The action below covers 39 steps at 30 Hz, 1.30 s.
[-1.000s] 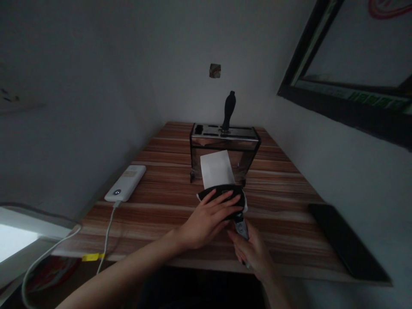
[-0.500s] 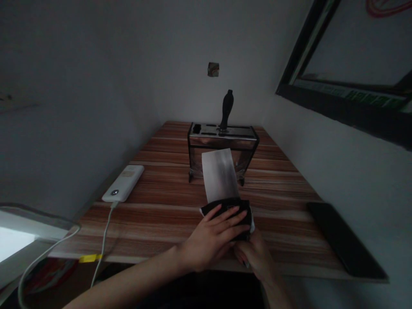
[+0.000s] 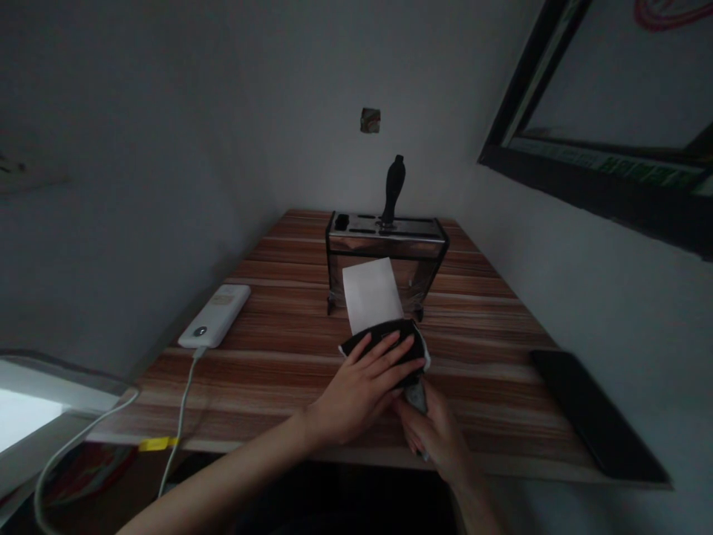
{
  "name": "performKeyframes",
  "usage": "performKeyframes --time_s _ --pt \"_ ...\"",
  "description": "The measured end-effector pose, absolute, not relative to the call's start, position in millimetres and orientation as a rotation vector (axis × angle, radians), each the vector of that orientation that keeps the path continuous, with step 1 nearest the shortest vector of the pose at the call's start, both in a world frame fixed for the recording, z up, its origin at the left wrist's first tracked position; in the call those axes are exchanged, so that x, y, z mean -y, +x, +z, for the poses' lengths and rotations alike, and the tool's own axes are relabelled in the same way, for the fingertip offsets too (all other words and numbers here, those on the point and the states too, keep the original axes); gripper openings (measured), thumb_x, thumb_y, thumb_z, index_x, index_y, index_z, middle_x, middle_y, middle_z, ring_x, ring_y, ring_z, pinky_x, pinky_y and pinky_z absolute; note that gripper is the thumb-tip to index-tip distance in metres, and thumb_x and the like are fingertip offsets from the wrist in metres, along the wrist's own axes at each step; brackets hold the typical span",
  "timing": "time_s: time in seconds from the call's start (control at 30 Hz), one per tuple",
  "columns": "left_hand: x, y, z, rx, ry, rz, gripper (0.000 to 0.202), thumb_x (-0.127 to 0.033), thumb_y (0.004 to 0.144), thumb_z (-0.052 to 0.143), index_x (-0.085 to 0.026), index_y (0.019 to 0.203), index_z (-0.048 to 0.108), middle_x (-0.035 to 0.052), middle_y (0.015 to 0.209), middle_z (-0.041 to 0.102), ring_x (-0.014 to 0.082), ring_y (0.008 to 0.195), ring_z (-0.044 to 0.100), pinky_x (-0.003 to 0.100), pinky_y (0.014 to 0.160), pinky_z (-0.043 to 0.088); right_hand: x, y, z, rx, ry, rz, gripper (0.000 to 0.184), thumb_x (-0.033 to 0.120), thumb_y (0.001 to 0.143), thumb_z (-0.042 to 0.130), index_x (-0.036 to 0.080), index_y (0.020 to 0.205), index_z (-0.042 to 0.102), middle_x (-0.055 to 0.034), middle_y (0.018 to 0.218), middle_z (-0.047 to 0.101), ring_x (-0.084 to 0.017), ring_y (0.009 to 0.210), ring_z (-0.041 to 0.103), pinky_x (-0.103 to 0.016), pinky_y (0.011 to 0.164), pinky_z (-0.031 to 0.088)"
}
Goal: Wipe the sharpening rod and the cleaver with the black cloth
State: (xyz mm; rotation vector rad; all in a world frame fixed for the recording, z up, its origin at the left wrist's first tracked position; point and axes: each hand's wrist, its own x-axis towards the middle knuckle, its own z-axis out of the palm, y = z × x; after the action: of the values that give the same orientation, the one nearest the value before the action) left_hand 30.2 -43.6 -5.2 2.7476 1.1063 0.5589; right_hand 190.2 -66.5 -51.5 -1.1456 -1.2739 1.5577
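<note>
Black cloth (image 3: 384, 330) across smooth rectangular blade (image 3: 372, 293)

The slotted rack (image 3: 387, 246) blocks the way beyond the blade (image 3: 372, 296), with room either side.

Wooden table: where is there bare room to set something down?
Bare wood lies between the white power bank and knife rack, and between the rack and black slab. Crowded: front centre, with left hand, right hand, black cloth and blade.
</note>
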Motion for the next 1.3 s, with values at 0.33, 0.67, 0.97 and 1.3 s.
performKeyframes --time_s 0.33,0.67,0.97,1.3 --pt "16.6 15.9 10.7 -1.285 2.735 0.662 0.051 -0.015 0.092 0.037 -0.028 0.139 0.024 -0.0021 0.149 0.016 0.0158 0.137 0.006 0.043 0.111 0.006 66.1 188.9 -59.3 1.307 -1.191 1.562 0.03 0.046 0.077 0.058 0.02 0.082 0.043 0.0136 0.044 0.033 -0.002 0.029 0.025 -0.014 0.028 0.025" --pt "-18.1 3.9 24.8 -1.496 2.683 0.914 0.045 -0.02 0.093 0.036 -0.024 0.138 0.029 0.0016 0.149 0.019 0.0178 0.137 0.007 0.044 0.111 0.006 67.1 189.4 -58.0 1.399 -1.232 1.515 0.028 0.044 0.078 0.057 0.019 0.083 0.045 0.0125 0.047 0.033 -0.002 0.031 0.027 -0.014 0.029 0.026" --pt "-31.1 3.4 30.8 -1.528 2.651 1.022 0.043 -0.021 0.094 0.035 -0.023 0.137 0.03 0.0017 0.148 0.022 0.0163 0.137 0.01 0.042 0.111 0.007 67.4 187.4 -52.7 1.383 -1.254 1.525 0.028 0.045 0.077 0.056 0.019 0.081 0.045 0.0122 0.046 0.034 -0.002 0.03 0.028 -0.015 0.029 0.026" --pt "-2.3 13.8 14.3 -1.48 2.727 0.919 0.045 -0.016 0.092 0.036 -0.023 0.136 0.031 0.0031 0.146 0.026 0.0183 0.137 0.011 0.046 0.11 0.009 68.3 190.1 -57.7 1.364 -1.222 1.546 0.028 0.044 0.077 0.057 0.02 0.083 0.045 0.0112 0.05 0.037 -0.002 0.031 0.029 -0.014 0.029 0.027"
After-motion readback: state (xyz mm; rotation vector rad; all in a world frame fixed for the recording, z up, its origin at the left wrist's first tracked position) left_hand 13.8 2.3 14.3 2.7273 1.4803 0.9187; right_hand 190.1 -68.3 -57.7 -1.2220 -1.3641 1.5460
